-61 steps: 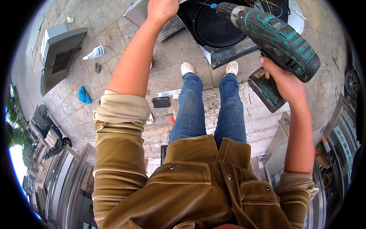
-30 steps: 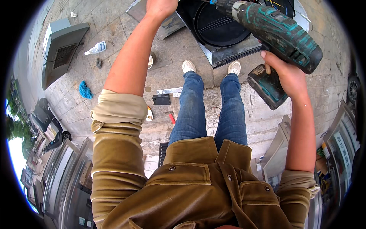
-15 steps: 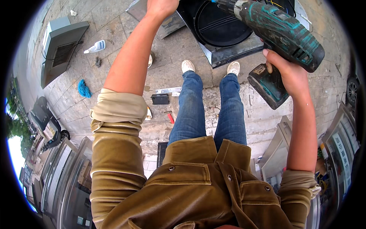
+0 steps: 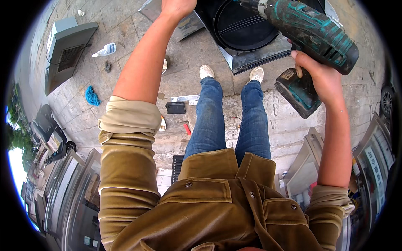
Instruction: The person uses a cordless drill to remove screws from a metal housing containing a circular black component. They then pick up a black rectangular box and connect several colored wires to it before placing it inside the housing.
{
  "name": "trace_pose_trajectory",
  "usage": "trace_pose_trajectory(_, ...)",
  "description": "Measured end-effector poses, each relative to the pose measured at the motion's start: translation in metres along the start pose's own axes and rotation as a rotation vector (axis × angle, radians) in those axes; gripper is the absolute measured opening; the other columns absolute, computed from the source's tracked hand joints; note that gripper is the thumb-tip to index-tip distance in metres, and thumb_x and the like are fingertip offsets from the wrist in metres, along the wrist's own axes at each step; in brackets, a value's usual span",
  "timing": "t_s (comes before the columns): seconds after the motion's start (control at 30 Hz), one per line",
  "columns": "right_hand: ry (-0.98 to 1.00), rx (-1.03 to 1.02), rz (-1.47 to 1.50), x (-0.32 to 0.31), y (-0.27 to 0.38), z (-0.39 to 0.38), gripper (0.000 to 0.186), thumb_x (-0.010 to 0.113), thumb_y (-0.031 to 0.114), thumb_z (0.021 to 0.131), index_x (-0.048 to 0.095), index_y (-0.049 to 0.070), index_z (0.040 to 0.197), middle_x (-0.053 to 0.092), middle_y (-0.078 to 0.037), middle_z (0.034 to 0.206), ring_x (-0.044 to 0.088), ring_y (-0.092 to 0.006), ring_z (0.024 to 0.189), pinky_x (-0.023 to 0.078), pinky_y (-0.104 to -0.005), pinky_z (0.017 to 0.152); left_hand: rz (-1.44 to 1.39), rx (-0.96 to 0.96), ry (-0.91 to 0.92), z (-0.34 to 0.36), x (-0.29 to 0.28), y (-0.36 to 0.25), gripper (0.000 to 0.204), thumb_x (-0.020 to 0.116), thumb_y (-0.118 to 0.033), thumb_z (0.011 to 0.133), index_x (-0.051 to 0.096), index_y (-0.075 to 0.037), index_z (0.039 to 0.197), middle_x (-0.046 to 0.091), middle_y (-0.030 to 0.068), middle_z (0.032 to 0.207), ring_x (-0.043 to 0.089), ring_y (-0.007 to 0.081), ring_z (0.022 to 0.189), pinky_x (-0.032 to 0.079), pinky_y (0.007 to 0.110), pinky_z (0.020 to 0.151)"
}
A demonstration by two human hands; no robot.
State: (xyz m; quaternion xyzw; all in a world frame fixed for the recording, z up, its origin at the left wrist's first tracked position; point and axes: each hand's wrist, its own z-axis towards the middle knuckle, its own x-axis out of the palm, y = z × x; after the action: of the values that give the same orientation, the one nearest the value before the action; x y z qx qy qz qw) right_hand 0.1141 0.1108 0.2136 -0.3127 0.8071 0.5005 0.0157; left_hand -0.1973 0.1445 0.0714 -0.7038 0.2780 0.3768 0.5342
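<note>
Cordless drill (image 4: pixel 312 31): upper right of the frame, chuck overlapping the black unit (image 4: pixel 247 33) in our view.
Right grip (image 4: pixel 321 79): wrapped around the drill's handle.
Left grip (image 4: pixel 179 6): cut off at the top edge; we cannot tell its state.
Black unit: we seem to be positioning the drill near it; moving on calls for steady aim.
Pale sign (image 4: pixel 374 165): far right, dark characters.
Bottle (image 4: pixel 106 49): upper left, label unreadable.

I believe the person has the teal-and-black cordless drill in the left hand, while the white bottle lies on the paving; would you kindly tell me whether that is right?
Not quite: the head view shows the teal-and-black cordless drill in the right hand, not the left hand. The white bottle does lie on the paving.
</note>
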Motion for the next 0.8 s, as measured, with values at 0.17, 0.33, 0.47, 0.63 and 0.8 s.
trace_pose_trajectory(0.17,0.063,0.044,-0.142,-0.014,0.023,0.013,0.015,0.065,0.016,0.080,0.064,0.003,0.084,0.054,0.001,0.062,0.048,-0.0071,0.056,0.040,-0.0251,0.056,0.019,-0.003,0.020,0.002,0.000,0.001,0.027,0.044,-0.026,0.092,0.060,-0.006,0.100,0.063,0.0223,0.100,0.058,0.0401,0.099,0.044,0.048,0.085)
trace_pose_trajectory(0.33,0.088,0.030,-0.269,-0.006,0.038,0.010,0.020,0.066,0.016,0.082,0.066,0.003,0.097,0.056,0.001,0.068,0.050,-0.0073,0.061,0.041,-0.0251,0.059,-0.003,-0.034,0.020,-0.001,-0.002,-0.004,0.028,0.043,-0.026,0.092,0.059,-0.005,0.101,0.062,0.0228,0.102,0.057,0.0401,0.101,0.043,0.048,0.086)
trace_pose_trajectory(0.47,0.019,-0.091,-0.285,0.009,0.041,-0.007,0.025,0.069,0.017,0.080,0.064,0.002,0.099,0.064,-0.003,0.084,0.058,-0.0121,0.076,0.048,-0.0295,0.070,0.031,-0.023,0.043,0.002,-0.001,-0.004,0.029,0.043,-0.027,0.092,0.059,-0.005,0.101,0.062,0.0232,0.104,0.057,0.0401,0.103,0.043,0.049,0.088)
trace_pose_trajectory(0.63,0.029,-0.234,-0.277,0.017,0.033,-0.014,0.037,0.076,0.013,0.070,0.061,0.001,0.102,0.067,-0.012,0.097,0.065,-0.0225,0.088,0.051,-0.0333,0.078,0.062,-0.048,0.061,0.003,-0.004,-0.005,0.031,0.043,-0.028,0.092,0.059,-0.004,0.101,0.062,0.0238,0.104,0.057,0.0401,0.103,0.043,0.049,0.088)
trace_pose_trajectory(0.8,0.010,-0.399,-0.409,0.026,0.046,-0.017,0.031,0.074,0.011,0.067,0.065,0.003,0.096,0.068,-0.014,0.086,0.065,-0.0306,0.083,0.051,-0.0324,0.074,0.057,-0.040,0.060,0.003,-0.003,-0.005,0.031,0.043,-0.028,0.092,0.060,-0.003,0.102,0.063,0.0239,0.103,0.057,0.0401,0.102,0.043,0.049,0.089)
